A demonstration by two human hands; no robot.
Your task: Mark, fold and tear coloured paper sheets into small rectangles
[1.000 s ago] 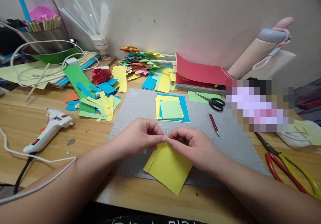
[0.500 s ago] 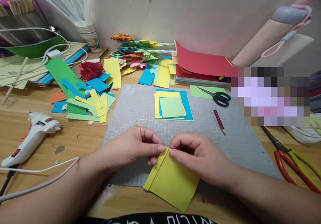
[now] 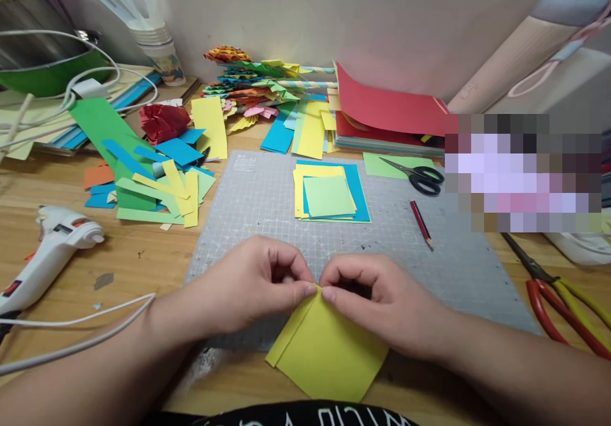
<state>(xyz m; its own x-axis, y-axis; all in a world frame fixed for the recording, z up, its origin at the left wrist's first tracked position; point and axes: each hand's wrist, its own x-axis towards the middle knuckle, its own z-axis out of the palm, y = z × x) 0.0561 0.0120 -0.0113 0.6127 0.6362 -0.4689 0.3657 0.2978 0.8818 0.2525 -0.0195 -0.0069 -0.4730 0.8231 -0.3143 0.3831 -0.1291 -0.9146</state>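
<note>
A yellow paper sheet (image 3: 329,353) with a narrow folded strip along its left edge lies at the near edge of a grey cutting mat (image 3: 258,203). My left hand (image 3: 248,283) and my right hand (image 3: 377,302) both pinch the sheet's top corner, thumbs and forefingers pressed together, fingertips almost touching. A small stack of yellow, green and blue paper squares (image 3: 329,193) lies on the mat just beyond my hands.
A red pencil (image 3: 421,223) and black scissors (image 3: 417,176) lie right of the stack. Red-and-yellow shears (image 3: 558,295) rest at the far right. A white glue gun (image 3: 48,248) and its cable lie left. Coloured paper strips (image 3: 153,181), folded pieces and red card (image 3: 391,114) crowd the back.
The view has dipped and drawn closer. My hands keep pinching the same corner; the yellow sheet sits slightly lower and nearer the table's front edge.
</note>
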